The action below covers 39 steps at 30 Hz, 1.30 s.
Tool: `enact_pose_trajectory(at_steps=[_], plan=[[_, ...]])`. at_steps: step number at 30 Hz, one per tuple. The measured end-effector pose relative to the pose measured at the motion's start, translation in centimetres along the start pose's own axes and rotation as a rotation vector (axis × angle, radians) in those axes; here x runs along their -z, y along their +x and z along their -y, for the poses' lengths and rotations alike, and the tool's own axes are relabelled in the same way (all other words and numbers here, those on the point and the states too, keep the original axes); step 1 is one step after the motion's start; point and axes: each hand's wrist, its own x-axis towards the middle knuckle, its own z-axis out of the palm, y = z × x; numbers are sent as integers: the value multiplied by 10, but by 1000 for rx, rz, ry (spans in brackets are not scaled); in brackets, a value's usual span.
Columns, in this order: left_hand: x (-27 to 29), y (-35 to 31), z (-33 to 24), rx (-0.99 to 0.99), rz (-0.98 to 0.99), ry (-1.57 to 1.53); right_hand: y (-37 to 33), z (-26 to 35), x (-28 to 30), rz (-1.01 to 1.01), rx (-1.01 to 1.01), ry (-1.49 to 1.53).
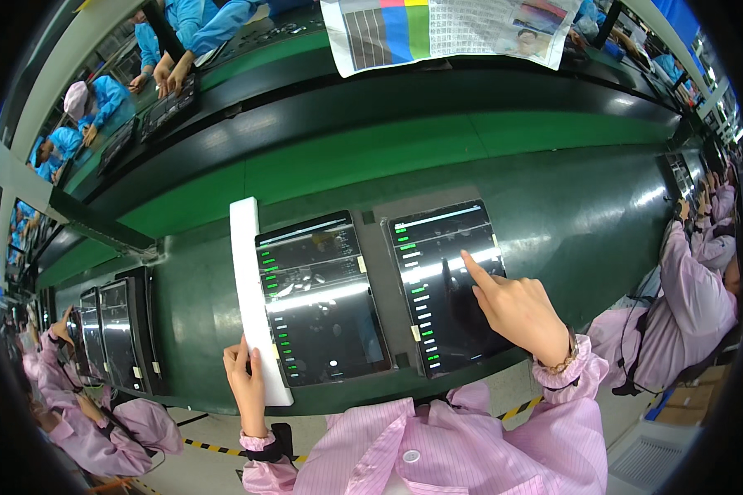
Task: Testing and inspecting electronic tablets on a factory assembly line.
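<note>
Two black tablets lie side by side before me, the left tablet [326, 322] and the right tablet [450, 305]. Both screens are lit, with a column of green and white labels down the left edge. My right hand [520, 309] hovers at the right tablet, index finger stretched over its screen and the other fingers curled; it holds nothing. A long white strip [252, 289] lies along the left tablet's outer edge. At the strip's near end is my left hand [245, 379], thumb on top and fingers at its left side. Whether the right fingertip touches the glass is unclear.
The tablets rest on a grey mat [377, 247] on a green bench [590, 223]. More tablets [117, 330] lie at the left, by a co-worker in pink. Other pink-sleeved people sit at the right. A printed colour sheet [454, 37] hangs at the far rail.
</note>
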Motion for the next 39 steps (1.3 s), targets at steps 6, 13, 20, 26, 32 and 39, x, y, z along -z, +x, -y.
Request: enact_pose_trajectory(at_steps=[6, 13, 20, 26, 32, 39], plan=[[-2, -1, 2, -36, -31, 17, 18, -2, -6, 29, 64, -49], [-2, 0, 4, -39, -18, 16, 22, -1, -8, 111, 47, -23], [-2, 2, 6, -77, -18, -9, 24, 0, -7, 129, 30, -16], [-2, 2, 6, -77, -20, 4, 25, -2, -10, 125, 31, -15], [-3, 2, 7, -76, -21, -12, 25, -2, -12, 137, 22, 0], [-3, 2, 7, -39, -12, 19, 26, -3, -12, 79, 28, -5]])
